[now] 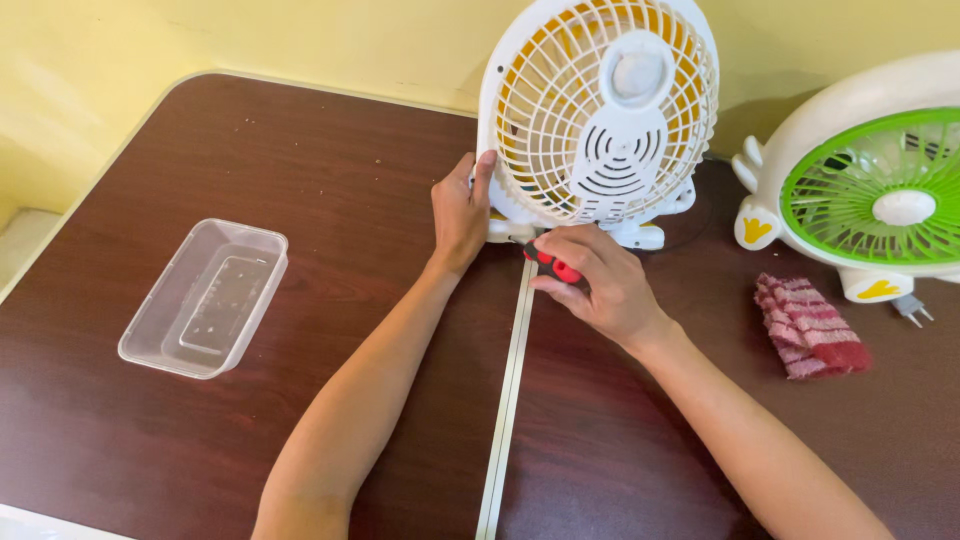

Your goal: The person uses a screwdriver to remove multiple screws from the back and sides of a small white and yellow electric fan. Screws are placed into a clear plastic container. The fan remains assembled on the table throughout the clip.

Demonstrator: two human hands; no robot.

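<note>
Glossy white plastic fan (598, 115), wood-look tabletop (300, 180) — smooth, clear plastic tub (205, 297)

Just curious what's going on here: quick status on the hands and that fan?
Left hand steadies white-orange fan. Right hand grips red screwdriver at its base. Nothing blocking; tub, cloth lie apart.
</note>
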